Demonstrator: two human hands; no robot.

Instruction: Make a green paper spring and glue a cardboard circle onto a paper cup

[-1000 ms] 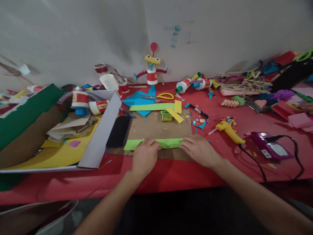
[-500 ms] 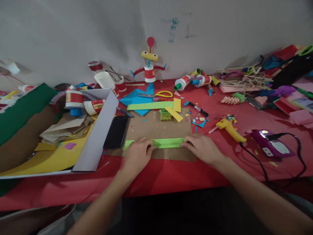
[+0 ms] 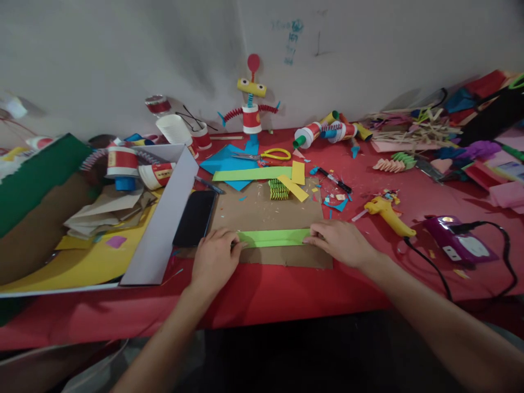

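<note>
A light green paper strip [image 3: 272, 238] with a lengthwise crease lies across the front of a brown cardboard sheet [image 3: 262, 210]. My left hand [image 3: 215, 254] grips the strip's left end, thumb and fingers closed on it. At the other end my right hand [image 3: 338, 243] pinches the strip. Behind it are a folded green paper spring [image 3: 279, 189], a yellow paper strip [image 3: 293, 188] and a second green strip [image 3: 249, 174]. Yellow-handled scissors [image 3: 275, 155] rest on blue paper [image 3: 223, 161] farther back.
Left of the cardboard lie a black phone [image 3: 195, 218] and an open box [image 3: 159, 234] with paper and cup figures. To the right are a yellow glue gun [image 3: 388, 215] and a purple power socket [image 3: 458, 240] with cords. A paper-cup figure [image 3: 251, 120] stands at the wall.
My left hand has slid left along the green strip to its end, so more of the strip shows between the hands. My right hand keeps its pinch. The view has shifted slightly.
</note>
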